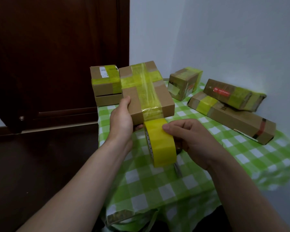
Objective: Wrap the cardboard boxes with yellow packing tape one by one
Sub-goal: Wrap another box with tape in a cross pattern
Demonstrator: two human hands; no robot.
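My left hand (120, 119) grips the near left corner of a flat cardboard box (134, 99), held tilted above the table, with yellow tape crossed over its top. A strip of tape runs down from the box's front edge to the yellow tape roll (159, 144). My right hand (191, 141) holds that roll just below the box, thumb on its outer face and fingers behind it.
A taped box (105, 81) sits on a plain box (107, 99) at the back left. On the green checked tablecloth (157, 186) are a small taped box (184, 82) and two long taped boxes (233, 93) (238, 121) near the white wall. A dark door (57, 56) stands on the left.
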